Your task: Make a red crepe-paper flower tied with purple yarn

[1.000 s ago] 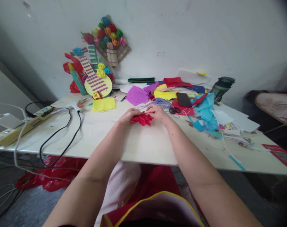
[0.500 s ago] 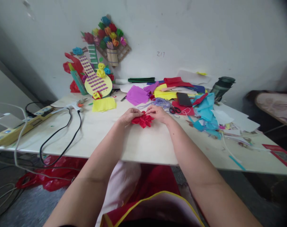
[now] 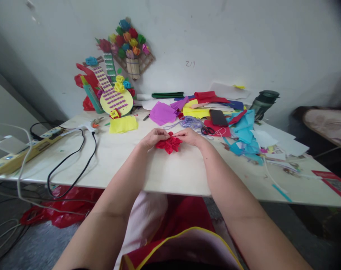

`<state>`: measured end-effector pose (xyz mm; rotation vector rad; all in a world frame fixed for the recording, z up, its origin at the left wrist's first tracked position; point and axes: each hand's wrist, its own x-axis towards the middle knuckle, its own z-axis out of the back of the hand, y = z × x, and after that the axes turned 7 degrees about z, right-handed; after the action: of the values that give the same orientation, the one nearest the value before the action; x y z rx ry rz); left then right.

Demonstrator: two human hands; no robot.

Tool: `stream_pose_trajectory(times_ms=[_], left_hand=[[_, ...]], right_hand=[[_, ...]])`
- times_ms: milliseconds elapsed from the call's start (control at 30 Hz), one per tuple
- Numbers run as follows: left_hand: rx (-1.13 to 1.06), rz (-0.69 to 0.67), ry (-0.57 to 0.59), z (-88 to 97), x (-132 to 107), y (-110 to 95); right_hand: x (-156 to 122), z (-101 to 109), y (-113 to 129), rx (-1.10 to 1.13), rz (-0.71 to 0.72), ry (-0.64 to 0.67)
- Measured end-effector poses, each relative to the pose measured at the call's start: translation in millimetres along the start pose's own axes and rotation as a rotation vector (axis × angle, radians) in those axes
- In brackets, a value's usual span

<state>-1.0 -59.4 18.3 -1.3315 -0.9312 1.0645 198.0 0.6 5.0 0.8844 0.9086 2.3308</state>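
Between my hands, just over the table's front middle, is a red crepe-paper flower [image 3: 170,144] with ruffled petals. My left hand [image 3: 156,138] grips its left side, thumb and fingers pinched together. On the other side my right hand [image 3: 189,136] pinches the flower's upper right edge with its fingertips. Part of the flower is covered by the fingers. Beyond my hands lie a bundle of pale purple cord [image 3: 191,122] and black-handled scissors [image 3: 207,131]. A sheet of purple crepe paper [image 3: 162,113] and a yellow crepe-paper piece [image 3: 123,124] lie farther back.
On the left are a hot glue gun [image 3: 90,126] with a black cable and a yellow power strip [image 3: 27,153]. A paper-flower guitar [image 3: 116,101] leans by the wall. Blue paper scraps [image 3: 245,131], a phone [image 3: 218,118] and a dark bottle [image 3: 264,104] are on the right.
My right hand's fingers have flattened and straightened slightly along the flower's edge. The flower has tilted a little, its petals hanging slightly lower. My left hand keeps its pinch.
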Motion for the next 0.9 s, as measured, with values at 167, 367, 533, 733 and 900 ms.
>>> stream_pose_trajectory(times_ms=[167,367,533,733,900], left_hand=[[-0.009,-0.003,0.008,3.0,2,2],[0.063,-0.062,-0.036,1.8,0,-1],[0.173,-0.087,-0.047,-0.6,-1,-2],[0.245,-0.1,-0.026,0.9,2,2],[0.257,-0.094,-0.03,-0.5,2,1]], right_hand=[[2,-2,1,-0.07,0.057,-0.006],[4,-1,13,-0.03,0.108,-0.132],[2,0,14,-0.051,-0.024,-0.099],[1,-1,16,-0.16,-0.141,-0.043],[2,-3,17,-0.204,-0.185,-0.054]])
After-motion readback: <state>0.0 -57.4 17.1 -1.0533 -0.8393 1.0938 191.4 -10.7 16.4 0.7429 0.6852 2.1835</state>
